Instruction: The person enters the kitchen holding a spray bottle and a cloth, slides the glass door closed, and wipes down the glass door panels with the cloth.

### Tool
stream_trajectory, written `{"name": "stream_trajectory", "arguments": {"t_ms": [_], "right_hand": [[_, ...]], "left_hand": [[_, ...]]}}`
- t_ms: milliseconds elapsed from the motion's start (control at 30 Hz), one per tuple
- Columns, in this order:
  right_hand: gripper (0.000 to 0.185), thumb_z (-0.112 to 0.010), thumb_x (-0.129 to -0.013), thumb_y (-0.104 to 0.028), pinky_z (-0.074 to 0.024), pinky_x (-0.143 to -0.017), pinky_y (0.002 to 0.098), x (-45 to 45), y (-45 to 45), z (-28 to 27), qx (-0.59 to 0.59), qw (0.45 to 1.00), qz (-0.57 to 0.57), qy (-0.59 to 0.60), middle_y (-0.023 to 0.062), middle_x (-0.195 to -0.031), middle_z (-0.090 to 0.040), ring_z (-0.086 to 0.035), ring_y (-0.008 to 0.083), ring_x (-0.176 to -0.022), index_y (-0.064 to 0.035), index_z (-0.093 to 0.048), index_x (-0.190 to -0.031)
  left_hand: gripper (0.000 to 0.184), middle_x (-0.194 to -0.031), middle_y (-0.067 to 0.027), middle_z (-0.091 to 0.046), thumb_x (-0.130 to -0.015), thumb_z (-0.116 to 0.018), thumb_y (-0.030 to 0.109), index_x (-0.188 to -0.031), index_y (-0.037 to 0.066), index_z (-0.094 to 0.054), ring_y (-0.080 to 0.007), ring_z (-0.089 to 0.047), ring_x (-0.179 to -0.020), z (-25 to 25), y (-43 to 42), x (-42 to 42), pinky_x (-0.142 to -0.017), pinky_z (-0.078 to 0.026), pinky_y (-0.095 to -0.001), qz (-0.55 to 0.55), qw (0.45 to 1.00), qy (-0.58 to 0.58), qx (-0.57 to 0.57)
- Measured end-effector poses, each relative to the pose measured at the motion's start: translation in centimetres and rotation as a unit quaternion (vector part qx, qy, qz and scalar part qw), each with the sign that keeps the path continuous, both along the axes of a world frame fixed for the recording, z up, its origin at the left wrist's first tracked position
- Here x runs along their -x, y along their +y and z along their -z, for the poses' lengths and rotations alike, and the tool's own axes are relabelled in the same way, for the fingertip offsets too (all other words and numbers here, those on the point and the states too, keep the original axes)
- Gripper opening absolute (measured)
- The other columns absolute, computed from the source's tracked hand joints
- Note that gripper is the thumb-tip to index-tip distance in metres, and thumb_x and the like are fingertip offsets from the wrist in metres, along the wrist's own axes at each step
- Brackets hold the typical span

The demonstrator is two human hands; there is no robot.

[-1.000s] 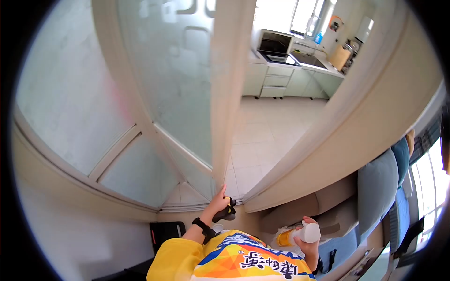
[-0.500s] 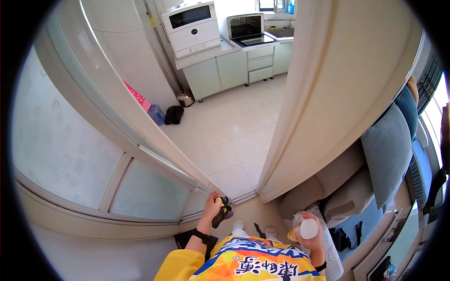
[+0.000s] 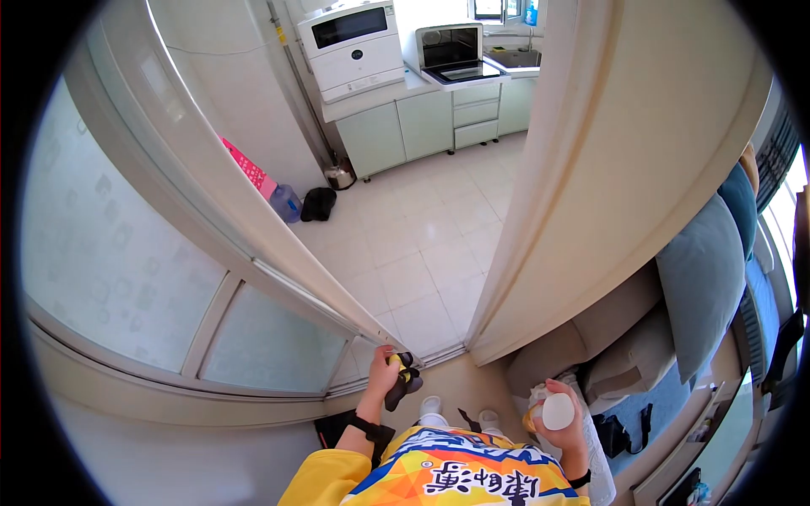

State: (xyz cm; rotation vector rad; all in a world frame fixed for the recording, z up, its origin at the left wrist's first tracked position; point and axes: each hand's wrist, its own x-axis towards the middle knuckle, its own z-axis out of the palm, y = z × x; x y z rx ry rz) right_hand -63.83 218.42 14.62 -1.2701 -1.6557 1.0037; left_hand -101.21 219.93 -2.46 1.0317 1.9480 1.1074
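Observation:
My left hand (image 3: 384, 373) is closed around a small dark bundle (image 3: 403, 386) with a yellow part, whose kind I cannot make out. It is close to the lower edge of the sliding door frame. On the other side of my body, my right hand (image 3: 570, 432) grips a container with a round white top (image 3: 558, 411). Something orange-yellow shows at the container's side. A clear, crinkled plastic bag (image 3: 597, 460) hangs by that hand; whether the fingers hold it too, I cannot tell.
A doorway with a frosted sliding door (image 3: 278, 333) opens onto a tiled kitchen floor (image 3: 422, 261). Beyond are cabinets (image 3: 426, 125), a white appliance (image 3: 354, 55) and an open oven (image 3: 451, 55). A water jug (image 3: 285, 204) and black bag (image 3: 319, 204) stand left; cushions (image 3: 704, 270) lie right.
The view has shifted slightly, so the kitchen sits a little further right. Both hands keep their hold in nearly the same places.

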Motion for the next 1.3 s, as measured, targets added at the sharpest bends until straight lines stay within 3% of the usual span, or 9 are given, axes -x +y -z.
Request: {"name": "stream_trajectory", "arguments": {"t_ms": [233, 333, 433, 667, 900, 1000, 1133, 1233, 1300], "right_hand": [[0.054, -0.07, -0.055, -0.009, -0.0466, -0.072, 0.0265, -0.2, 0.2, 0.1, -0.09, 0.991, -0.038, -0.092, 0.0116, -0.109, -0.052, -0.057, 0.0169, -0.089, -0.002, -0.051, -0.105], [0.054, -0.07, -0.055, -0.009, -0.0467, -0.072, 0.027, -0.3, -0.3, 1.0, -0.006, 0.999, -0.027, -0.042, 0.0122, -0.11, -0.052, -0.058, 0.0167, -0.085, -0.0018, -0.051, -0.104], [0.047, -0.07, -0.054, -0.008, -0.0434, -0.082, 0.0354, 0.5, -0.5, -0.3, 0.016, 1.0, 0.0, -0.019, 0.0144, -0.105, -0.056, -0.054, 0.0293, -0.096, -0.0033, -0.053, -0.098], [0.048, -0.07, -0.053, -0.008, -0.0435, -0.082, 0.0353, 0.4, -0.9, -0.1, 0.006, 1.0, 0.001, -0.022, 0.0145, -0.105, -0.056, -0.055, 0.0293, -0.096, -0.003, -0.053, -0.098], [0.048, -0.07, -0.053, -0.008, -0.0438, -0.082, 0.0354, 0.1, -1.4, -0.1, 0.006, 1.0, 0.004, -0.028, 0.0147, -0.104, -0.056, -0.055, 0.0296, -0.096, -0.0026, -0.053, -0.097], [0.048, -0.07, -0.053, -0.008, -0.0441, -0.082, 0.0352, 0.3, -1.5, -0.4, 0.009, 0.999, 0.01, -0.03, 0.0147, -0.104, -0.056, -0.055, 0.0294, -0.096, -0.0025, -0.053, -0.098], [0.054, -0.071, -0.054, -0.01, -0.0474, -0.074, 0.0288, 0.4, -0.8, 0.0, -0.081, 0.99, -0.024, -0.115, 0.01, -0.108, -0.054, -0.059, 0.0166, -0.083, -0.0029, -0.051, -0.104], [0.055, -0.071, -0.054, -0.011, -0.0471, -0.076, 0.0293, 1.6, 0.1, -0.8, -0.09, 0.99, -0.048, -0.098, 0.0094, -0.106, -0.055, -0.059, 0.0158, -0.084, -0.0037, -0.051, -0.105], [0.053, -0.071, -0.053, -0.009, -0.0455, -0.079, 0.0319, 2.2, 0.6, -0.9, -0.037, 0.997, -0.053, -0.048, 0.0123, -0.106, -0.056, -0.057, 0.0236, -0.091, -0.0034, -0.052, -0.102]], "left_hand": [[0.036, -0.089, -0.0166, -0.058, -0.071, -0.05, 0.009, -0.106, 0.004, -0.046, -0.0296, -0.058, -0.083, -0.6, -0.1, -0.3, -0.073, -0.046, -0.0353, 0.002, 1.0, 0.011, -0.01], [0.04, -0.09, -0.0156, -0.059, -0.071, -0.051, 0.01, -0.11, 0.005, -0.047, -0.0288, -0.058, -0.083, -0.5, -0.3, -0.1, -0.073, -0.046, -0.0343, 0.02, 0.999, -0.012, 0.03], [0.046, -0.092, -0.0146, -0.059, -0.072, -0.051, 0.011, -0.117, 0.008, -0.047, -0.0276, -0.058, -0.084, -1.9, -0.4, -0.8, -0.074, -0.046, -0.0334, 0.04, 0.998, -0.014, 0.037], [0.055, -0.094, -0.013, -0.06, -0.073, -0.05, 0.01, -0.127, 0.009, -0.039, -0.0232, -0.058, -0.083, -2.8, 0.0, -2.2, -0.074, -0.046, -0.0317, 0.077, 0.996, -0.041, 0.003], [0.085, -0.09, -0.0133, -0.059, -0.073, -0.049, 0.004, -0.135, 0.001, 0.009, -0.0203, -0.057, -0.075, -2.6, 3.6, -2.3, -0.069, -0.047, -0.0291, 0.117, 0.987, -0.11, 0.031], [0.084, -0.088, -0.0122, -0.059, -0.074, -0.049, 0.005, -0.134, 0.0, 0.009, -0.0186, -0.056, -0.072, -2.3, 4.8, -2.8, -0.066, -0.047, -0.0283, 0.031, 0.988, -0.15, 0.03], [0.081, -0.101, -0.0124, -0.054, -0.075, -0.046, 0.004, -0.135, 0.002, 0.008, -0.0154, -0.053, -0.081, -1.3, 5.7, -3.0, -0.07, -0.045, -0.0262, -0.039, 0.964, -0.261, 0.038], [0.074, -0.115, -0.0147, -0.047, -0.077, -0.04, 0.003, -0.137, 0.006, 0.002, -0.0182, -0.051, -0.093, 0.2, 5.4, -2.3, -0.077, -0.043, -0.0271, -0.033, 0.966, -0.245, 0.073], [0.072, -0.12, -0.017, -0.045, -0.078, -0.038, 0.002, -0.138, 0.01, 0.001, -0.0197, -0.051, -0.097, -0.4, 5.1, -2.0, -0.079, -0.041, -0.0272, -0.036, 0.967, -0.243, 0.074]]}}
